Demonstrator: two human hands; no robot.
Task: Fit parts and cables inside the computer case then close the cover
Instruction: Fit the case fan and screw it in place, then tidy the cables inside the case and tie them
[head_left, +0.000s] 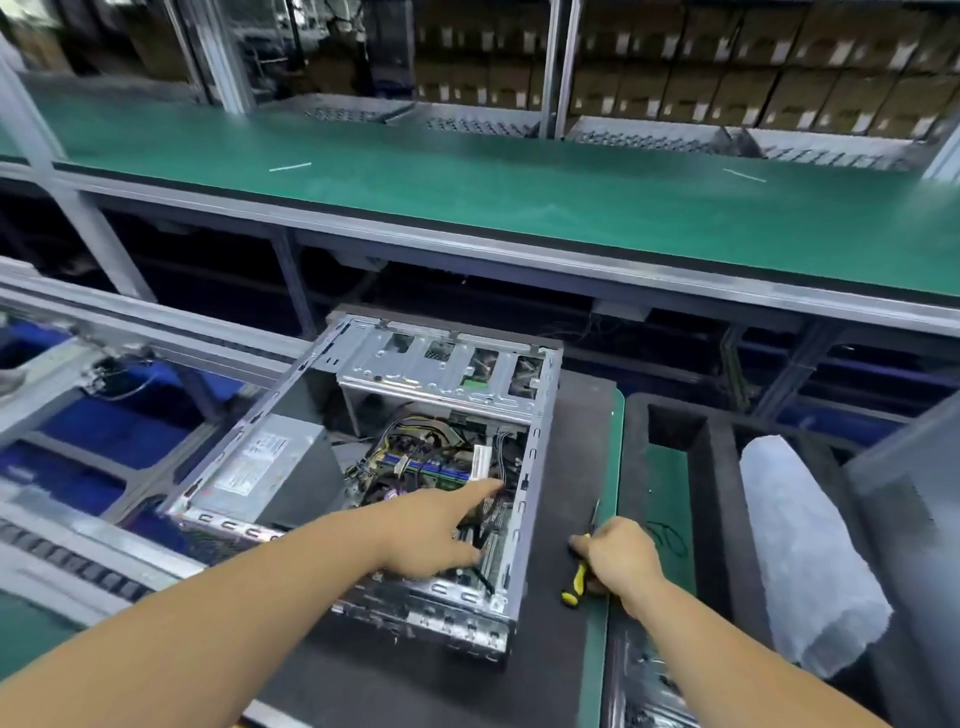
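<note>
Left hand (441, 525) reaches fingers-out into the open case (363, 467) among cables (415, 441); right hand (618, 558) grips the cutters (576, 584) alongside; best ease wires flat, unpinched.

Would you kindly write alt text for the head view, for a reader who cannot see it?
A person's left hand reaches into an open computer case, forefinger extended towards the cables. The right hand grips a yellow-handled tool on the dark mat beside the case.
</note>
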